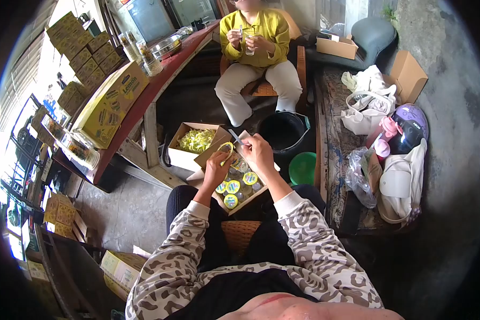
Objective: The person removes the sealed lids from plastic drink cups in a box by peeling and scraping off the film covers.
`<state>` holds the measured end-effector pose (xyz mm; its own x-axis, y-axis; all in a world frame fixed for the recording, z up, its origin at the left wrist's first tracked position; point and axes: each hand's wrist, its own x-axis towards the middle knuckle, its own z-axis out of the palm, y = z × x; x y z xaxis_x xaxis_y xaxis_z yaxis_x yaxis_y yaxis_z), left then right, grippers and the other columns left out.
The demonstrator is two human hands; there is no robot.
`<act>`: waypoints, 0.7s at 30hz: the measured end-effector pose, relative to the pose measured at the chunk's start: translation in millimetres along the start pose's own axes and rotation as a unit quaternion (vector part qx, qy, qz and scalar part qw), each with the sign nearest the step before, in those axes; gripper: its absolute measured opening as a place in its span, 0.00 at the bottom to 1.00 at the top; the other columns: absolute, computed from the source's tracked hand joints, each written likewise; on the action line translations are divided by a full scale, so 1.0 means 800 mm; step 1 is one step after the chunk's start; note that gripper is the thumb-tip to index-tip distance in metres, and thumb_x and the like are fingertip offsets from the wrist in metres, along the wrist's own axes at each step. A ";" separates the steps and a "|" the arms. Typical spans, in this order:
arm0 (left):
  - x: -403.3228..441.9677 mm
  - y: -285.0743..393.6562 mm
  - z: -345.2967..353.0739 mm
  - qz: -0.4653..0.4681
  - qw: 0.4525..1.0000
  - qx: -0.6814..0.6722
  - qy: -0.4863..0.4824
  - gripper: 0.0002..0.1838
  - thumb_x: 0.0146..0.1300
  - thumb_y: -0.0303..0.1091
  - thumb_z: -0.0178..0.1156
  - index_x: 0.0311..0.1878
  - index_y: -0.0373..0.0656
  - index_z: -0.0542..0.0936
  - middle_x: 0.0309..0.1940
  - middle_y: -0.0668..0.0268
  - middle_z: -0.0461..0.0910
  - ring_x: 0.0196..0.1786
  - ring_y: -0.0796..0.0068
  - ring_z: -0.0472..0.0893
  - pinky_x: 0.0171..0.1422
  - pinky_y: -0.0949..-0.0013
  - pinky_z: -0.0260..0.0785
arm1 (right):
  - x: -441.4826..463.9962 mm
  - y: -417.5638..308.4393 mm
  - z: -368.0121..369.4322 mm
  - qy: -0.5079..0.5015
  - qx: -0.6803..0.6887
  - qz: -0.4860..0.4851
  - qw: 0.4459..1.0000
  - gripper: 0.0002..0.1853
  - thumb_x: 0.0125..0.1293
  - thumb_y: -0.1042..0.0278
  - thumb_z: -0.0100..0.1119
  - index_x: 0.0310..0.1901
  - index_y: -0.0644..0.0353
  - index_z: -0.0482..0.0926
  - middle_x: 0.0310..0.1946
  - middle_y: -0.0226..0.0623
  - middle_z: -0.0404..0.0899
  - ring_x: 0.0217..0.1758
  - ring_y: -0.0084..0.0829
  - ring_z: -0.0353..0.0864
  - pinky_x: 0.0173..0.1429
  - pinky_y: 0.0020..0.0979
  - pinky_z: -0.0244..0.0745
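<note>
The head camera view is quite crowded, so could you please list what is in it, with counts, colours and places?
Open box: one, brown, between the knees
Lidded cups: several, yellow-rimmed, inside it
Yellow-rimmed item: one, yellow, above the open box
Blade: one, grey, beside that item
Strips: many, yellow-green, in a carton ahead
Bucket: one, black, ahead
Round item: one, green, near the bucket
Table: one, red, left
Large carton: one, yellow, on the table
Metal bowl: one, silver, on the table
Co-worker: one, yellow-green shirt, seated ahead
Helmet: one, purple and black, right
Left hand: one, bare, holding the yellow-rimmed item
Right hand: one, bare, holding the blade
</note>
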<state>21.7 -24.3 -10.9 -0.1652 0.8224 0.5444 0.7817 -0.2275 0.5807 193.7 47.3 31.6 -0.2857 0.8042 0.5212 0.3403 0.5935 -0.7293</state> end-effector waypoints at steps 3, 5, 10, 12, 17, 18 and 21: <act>0.000 -0.001 0.000 0.015 1.000 0.002 -0.016 0.10 0.61 0.32 0.69 0.42 0.37 0.86 0.38 0.56 0.83 0.40 0.59 0.83 0.46 0.62 0.74 | 0.001 -0.001 -0.003 -0.005 -0.007 0.007 1.000 0.05 0.59 0.74 0.65 0.38 0.60 0.83 0.35 0.39 0.81 0.39 0.40 0.84 0.44 0.37 0.78; 0.003 -0.002 -0.003 0.015 1.000 0.005 -0.023 0.10 0.61 0.32 0.69 0.42 0.37 0.86 0.38 0.56 0.83 0.40 0.59 0.83 0.46 0.62 0.74 | 0.001 -0.001 -0.004 -0.005 -0.001 0.012 1.000 0.05 0.60 0.74 0.65 0.38 0.60 0.83 0.36 0.39 0.81 0.39 0.40 0.84 0.45 0.37 0.78; 0.025 0.000 -0.012 -0.002 0.999 -0.008 -0.053 0.13 0.60 0.32 0.69 0.44 0.34 0.85 0.41 0.54 0.83 0.40 0.58 0.83 0.43 0.63 0.74 | 0.000 0.004 -0.001 -0.001 0.005 0.013 1.000 0.05 0.60 0.74 0.65 0.38 0.61 0.83 0.37 0.38 0.80 0.39 0.40 0.84 0.45 0.38 0.78; 0.037 0.007 -0.015 -0.003 0.998 -0.021 -0.063 0.13 0.60 0.32 0.69 0.44 0.34 0.85 0.41 0.54 0.83 0.41 0.59 0.83 0.44 0.63 0.74 | 0.000 0.007 0.001 0.030 -0.002 -0.002 1.000 0.05 0.59 0.74 0.65 0.37 0.61 0.82 0.35 0.39 0.79 0.37 0.41 0.83 0.43 0.39 0.77; 0.066 -0.016 0.006 0.016 0.993 -0.062 -0.103 0.14 0.59 0.31 0.68 0.46 0.33 0.82 0.41 0.53 0.83 0.43 0.55 0.84 0.48 0.61 0.75 | 0.004 0.014 0.001 0.068 0.003 0.016 0.998 0.05 0.59 0.75 0.65 0.38 0.60 0.80 0.34 0.39 0.78 0.36 0.41 0.82 0.40 0.40 0.77; 0.071 -0.007 0.007 0.006 0.992 -0.063 -0.109 0.15 0.58 0.30 0.67 0.46 0.32 0.80 0.41 0.49 0.83 0.44 0.53 0.84 0.50 0.59 0.75 | 0.005 0.017 0.001 0.082 0.008 0.025 0.996 0.06 0.59 0.75 0.64 0.38 0.60 0.80 0.34 0.39 0.77 0.35 0.41 0.82 0.40 0.40 0.77; 0.080 -0.009 0.022 -0.017 0.989 -0.081 -0.119 0.14 0.57 0.29 0.66 0.45 0.33 0.79 0.40 0.47 0.83 0.44 0.50 0.85 0.50 0.57 0.75 | 0.008 0.030 0.007 0.098 -0.017 0.025 0.995 0.07 0.61 0.77 0.63 0.41 0.62 0.80 0.34 0.40 0.78 0.34 0.39 0.83 0.39 0.36 0.78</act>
<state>16.3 38.7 9.2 -0.0283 0.9260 0.3764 0.6686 -0.2624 0.6958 195.0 66.5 14.9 -0.0874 0.8218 0.5631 0.3800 0.5500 -0.7437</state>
